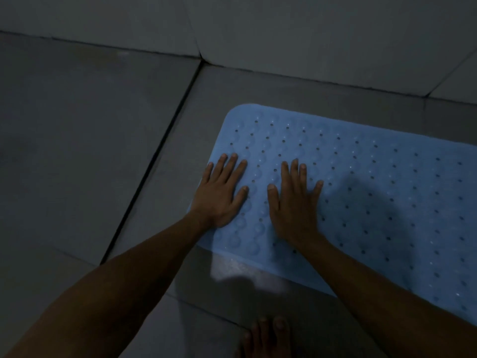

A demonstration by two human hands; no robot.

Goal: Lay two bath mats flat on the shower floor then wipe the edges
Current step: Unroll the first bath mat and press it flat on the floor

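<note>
A light blue rubber bath mat (374,177) with rows of small holes and round bumps lies flat on the grey tiled floor (90,151), running off the right edge of the view. My left hand (219,192) presses flat on the mat's left end, fingers straight and spread. My right hand (294,202) lies flat beside it, palm down on the mat, fingers spread. Only one mat is in view.
The grey tiled wall (284,34) meets the floor just beyond the mat's far edge. A dark grout line (154,164) runs diagonally left of the mat. My bare foot (265,337) stands on the floor at the bottom edge.
</note>
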